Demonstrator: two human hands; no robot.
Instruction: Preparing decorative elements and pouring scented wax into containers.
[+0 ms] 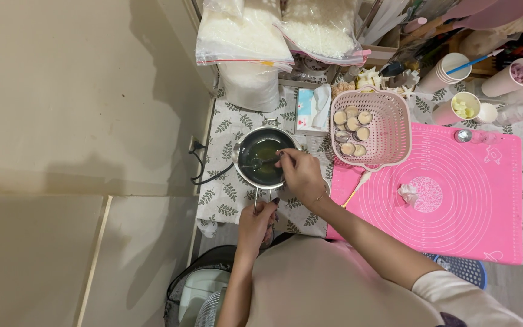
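A small metal pot [243, 172] with clear yellowish liquid stands on a leaf-patterned cloth [222, 203] at the table's left end. My right hand [301, 174] is over the pot's right rim, fingers closed on a thin spoon [263, 161] whose bowl dips into the liquid. My left hand [256, 225] grips the pot's handle [255, 198], which points toward me at the near edge.
A pink basket [394, 130] with several round pale pieces sits right of the pot. A pink silicone mat [473, 200] bears a crumpled white tissue [408, 193]. Bags of white granules [243, 33], a tissue box [311, 110], cups [466, 106] and a black cable [204, 172] surround these.
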